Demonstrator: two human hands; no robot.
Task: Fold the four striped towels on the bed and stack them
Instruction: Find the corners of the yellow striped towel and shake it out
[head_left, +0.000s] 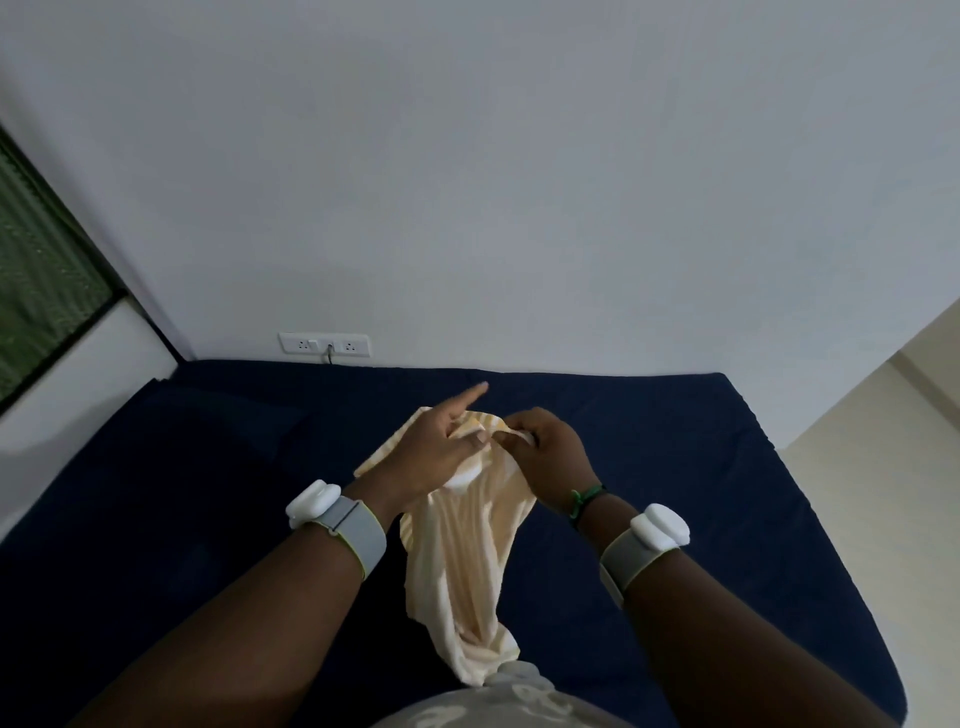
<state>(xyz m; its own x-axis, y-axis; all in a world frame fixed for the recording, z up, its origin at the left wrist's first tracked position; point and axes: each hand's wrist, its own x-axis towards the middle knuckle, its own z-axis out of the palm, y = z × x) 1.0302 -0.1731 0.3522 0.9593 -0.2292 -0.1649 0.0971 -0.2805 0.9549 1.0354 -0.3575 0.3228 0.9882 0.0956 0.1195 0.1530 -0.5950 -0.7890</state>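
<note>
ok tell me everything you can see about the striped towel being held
The striped towel is soft terry-looking cloth with pale yellow-orange and cream stripes running along its length. It is unfolded and bunched, hanging in loose vertical folds above the dark blue bed. Both hands hold its top edge close together: the left hand grips it with the index finger pointing out, and the right hand pinches it. Its lower end drapes toward the person's body.

A single striped towel (462, 561), cream with pale orange-yellow stripes, is hanging in loose vertical folds above the dark blue bed (182, 493). Its top edge is bunching up where it is being held, and its lower end is trailing down toward the near edge of the bed. No other towels are showing.
</note>
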